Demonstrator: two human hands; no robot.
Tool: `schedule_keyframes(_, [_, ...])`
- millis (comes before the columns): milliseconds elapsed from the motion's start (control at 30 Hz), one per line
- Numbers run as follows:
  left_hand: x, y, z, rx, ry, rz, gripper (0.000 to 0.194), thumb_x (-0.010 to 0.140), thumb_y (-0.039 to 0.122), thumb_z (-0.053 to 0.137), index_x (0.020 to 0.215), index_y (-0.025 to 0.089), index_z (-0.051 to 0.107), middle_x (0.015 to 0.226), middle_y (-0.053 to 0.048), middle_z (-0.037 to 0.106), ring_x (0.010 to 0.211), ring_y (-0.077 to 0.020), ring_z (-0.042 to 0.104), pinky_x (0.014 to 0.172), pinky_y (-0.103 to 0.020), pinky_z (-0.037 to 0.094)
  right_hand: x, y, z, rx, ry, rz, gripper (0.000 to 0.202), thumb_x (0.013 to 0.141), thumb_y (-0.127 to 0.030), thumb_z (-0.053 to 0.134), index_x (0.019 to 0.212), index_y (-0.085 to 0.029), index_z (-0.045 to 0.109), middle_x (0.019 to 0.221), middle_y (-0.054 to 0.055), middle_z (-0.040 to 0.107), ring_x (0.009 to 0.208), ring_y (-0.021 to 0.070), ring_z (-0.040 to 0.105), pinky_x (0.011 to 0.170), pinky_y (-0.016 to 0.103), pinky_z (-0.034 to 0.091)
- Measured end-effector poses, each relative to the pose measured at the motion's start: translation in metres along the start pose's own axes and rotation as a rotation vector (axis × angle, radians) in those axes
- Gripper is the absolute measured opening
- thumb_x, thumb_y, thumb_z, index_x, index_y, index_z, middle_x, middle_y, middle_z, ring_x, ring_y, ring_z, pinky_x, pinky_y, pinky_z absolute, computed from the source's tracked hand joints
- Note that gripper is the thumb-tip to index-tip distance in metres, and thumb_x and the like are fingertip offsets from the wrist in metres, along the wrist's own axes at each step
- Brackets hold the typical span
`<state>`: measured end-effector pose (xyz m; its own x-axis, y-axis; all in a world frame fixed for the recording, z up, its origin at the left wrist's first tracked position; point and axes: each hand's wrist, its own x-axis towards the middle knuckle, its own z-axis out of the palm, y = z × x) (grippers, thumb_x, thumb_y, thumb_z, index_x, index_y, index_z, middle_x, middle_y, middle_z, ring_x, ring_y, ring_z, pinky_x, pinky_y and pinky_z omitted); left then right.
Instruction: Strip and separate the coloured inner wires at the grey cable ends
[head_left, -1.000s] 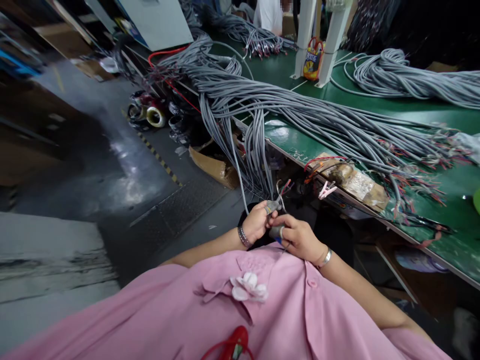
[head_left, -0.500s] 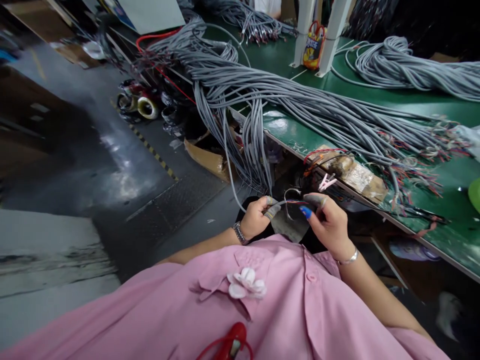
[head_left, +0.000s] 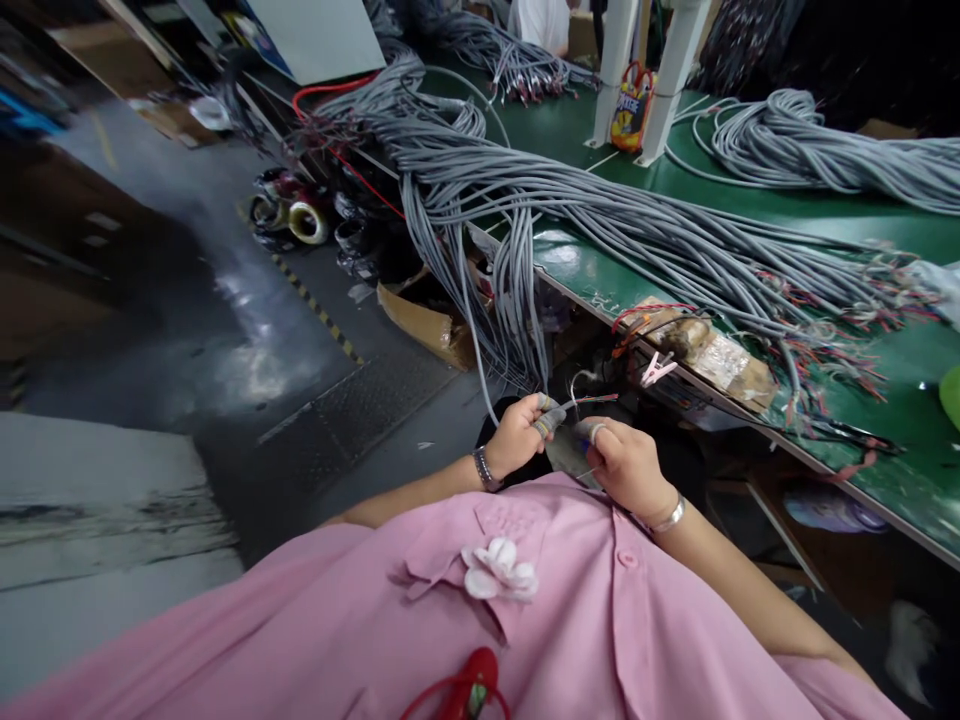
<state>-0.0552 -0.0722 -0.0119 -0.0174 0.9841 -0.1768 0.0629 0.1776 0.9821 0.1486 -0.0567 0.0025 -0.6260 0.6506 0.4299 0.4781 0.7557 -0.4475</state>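
Observation:
My left hand (head_left: 516, 438) is closed around a grey cable (head_left: 484, 372) just behind its stripped end, with finger cots on the thumb and forefinger. Thin coloured wires (head_left: 598, 399) stick out to the right past those fingertips. Beside them my right hand (head_left: 628, 466) is closed in a pinch, slightly lower than the cable end. A thin pale strand (head_left: 574, 384) curls up from the cable end, and part of it appears to run into the right fingers. The right fingertips are mostly hidden.
A thick bundle of grey cables (head_left: 600, 200) lies across the green bench (head_left: 562, 255) and hangs over its edge. A taped block (head_left: 724, 365) and a pink clip (head_left: 658, 369) sit at the edge. An open cardboard box (head_left: 424, 325) stands underneath.
My right hand has moved left and down from the coloured wire tips, and its fingers have closed below the cable end. My left hand keeps its hold on the cable.

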Motion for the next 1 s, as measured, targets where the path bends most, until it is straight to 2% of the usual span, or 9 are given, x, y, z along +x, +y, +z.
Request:
schedule_keyframes(133, [0.001, -0.002, 0.002, -0.146, -0.033, -0.032, 0.035, 0.083, 0.049, 0.065, 0.083, 0.015, 0.059, 0.059, 0.004, 0.055, 0.040, -0.0034, 0.042, 0.040, -0.017, 0.030, 0.001, -0.001, 0.006, 0.174, 0.019, 0.174, 0.030, 0.077, -0.004, 0.051, 0.097, -0.020, 0.067, 0.087, 0.005, 0.072, 0.077, 0.0178, 0.068, 0.070, 0.027, 0.052])
schedule_keyframes(300, [0.007, -0.013, 0.001, -0.346, -0.051, -0.061, 0.038, 0.078, 0.051, 0.071, 0.085, 0.016, 0.057, 0.060, 0.004, 0.056, 0.041, -0.0035, 0.042, 0.040, -0.017, 0.028, 0.001, -0.005, 0.000, 0.289, 0.022, 0.089, 0.027, 0.082, -0.007, 0.052, 0.100, -0.021, 0.067, 0.092, 0.006, 0.073, 0.082, 0.0183, 0.069, 0.073, 0.029, 0.053])
schedule_keyframes(400, [0.011, -0.016, -0.001, -0.445, -0.024, -0.052, 0.042, 0.073, 0.052, 0.075, 0.083, 0.017, 0.055, 0.060, 0.005, 0.056, 0.042, -0.0040, 0.043, 0.041, -0.017, 0.029, -0.002, -0.009, -0.005, 0.358, -0.019, 0.020, 0.016, 0.086, -0.018, 0.058, 0.097, -0.022, 0.068, 0.078, 0.003, 0.070, 0.068, 0.0160, 0.065, 0.064, 0.027, 0.050])
schedule_keyframes(500, [0.012, -0.018, -0.003, -0.455, -0.004, -0.043, 0.046, 0.071, 0.055, 0.076, 0.083, 0.017, 0.054, 0.059, 0.005, 0.056, 0.043, -0.0043, 0.043, 0.042, -0.017, 0.029, -0.004, -0.008, -0.008, 0.385, 0.099, 0.134, 0.011, 0.090, -0.028, 0.059, 0.094, -0.022, 0.068, 0.071, 0.002, 0.065, 0.061, 0.0153, 0.059, 0.059, 0.028, 0.046])
schedule_keyframes(600, [0.010, -0.019, -0.003, -0.398, 0.004, -0.034, 0.045, 0.073, 0.056, 0.074, 0.082, 0.017, 0.054, 0.059, 0.005, 0.056, 0.043, -0.0043, 0.044, 0.042, -0.017, 0.029, 0.002, -0.004, -0.009, 0.331, 0.218, 0.318, 0.022, 0.090, -0.041, 0.059, 0.098, -0.021, 0.066, 0.080, 0.006, 0.065, 0.068, 0.0183, 0.059, 0.062, 0.030, 0.046])
schedule_keyframes(700, [0.007, -0.019, -0.001, -0.296, 0.003, -0.008, 0.044, 0.075, 0.057, 0.072, 0.081, 0.016, 0.056, 0.061, 0.004, 0.057, 0.046, -0.0046, 0.047, 0.044, -0.018, 0.032, 0.015, -0.003, -0.009, 0.271, 0.137, 0.358, 0.042, 0.083, -0.053, 0.065, 0.109, -0.019, 0.063, 0.084, 0.006, 0.064, 0.068, 0.0192, 0.057, 0.061, 0.030, 0.044])
schedule_keyframes(833, [0.002, -0.014, 0.002, -0.157, -0.025, 0.048, 0.044, 0.075, 0.056, 0.073, 0.087, 0.015, 0.060, 0.063, 0.003, 0.058, 0.050, -0.0058, 0.049, 0.047, -0.019, 0.039, 0.029, -0.004, -0.001, 0.326, 0.011, 0.428, 0.026, 0.090, -0.046, 0.058, 0.091, -0.021, 0.064, 0.069, 0.002, 0.062, 0.058, 0.0161, 0.053, 0.055, 0.027, 0.038])
schedule_keyframes(900, [0.000, -0.010, 0.004, -0.117, -0.020, 0.062, 0.042, 0.077, 0.055, 0.071, 0.088, 0.015, 0.060, 0.063, 0.003, 0.057, 0.048, -0.0056, 0.047, 0.046, -0.019, 0.038, 0.030, -0.005, 0.006, 0.369, 0.021, 0.465, 0.028, 0.094, -0.040, 0.052, 0.075, -0.021, 0.061, 0.060, 0.000, 0.058, 0.052, 0.0143, 0.049, 0.052, 0.026, 0.034])
schedule_keyframes(1000, [0.000, -0.006, 0.007, -0.126, 0.034, 0.038, 0.038, 0.079, 0.052, 0.068, 0.086, 0.016, 0.058, 0.062, 0.004, 0.055, 0.046, -0.0046, 0.044, 0.044, -0.018, 0.035, 0.025, -0.008, 0.014, 0.301, 0.071, 0.427, 0.028, 0.094, -0.032, 0.051, 0.068, -0.021, 0.055, 0.058, 0.000, 0.055, 0.050, 0.0133, 0.045, 0.051, 0.026, 0.031])
